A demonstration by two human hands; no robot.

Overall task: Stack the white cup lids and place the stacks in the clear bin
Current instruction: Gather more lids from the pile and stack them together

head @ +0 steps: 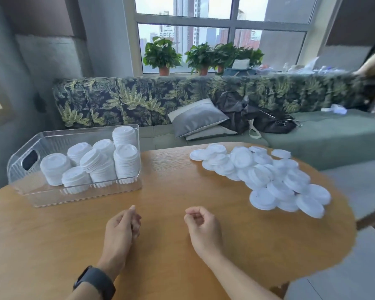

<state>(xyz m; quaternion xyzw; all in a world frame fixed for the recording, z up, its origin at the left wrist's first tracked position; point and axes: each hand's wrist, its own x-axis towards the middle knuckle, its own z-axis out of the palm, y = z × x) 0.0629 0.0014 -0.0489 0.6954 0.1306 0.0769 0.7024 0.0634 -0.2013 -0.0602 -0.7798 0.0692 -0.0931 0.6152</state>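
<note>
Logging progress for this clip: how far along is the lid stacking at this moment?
Partly done. Seven stacks of lids already stand in the clear bin on the table's left. Nothing is in hand: the left hand and right hand hang loosely curled over the table, holding nothing. Left to do: a large pile of loose lids on the right remains unstacked.
</note>
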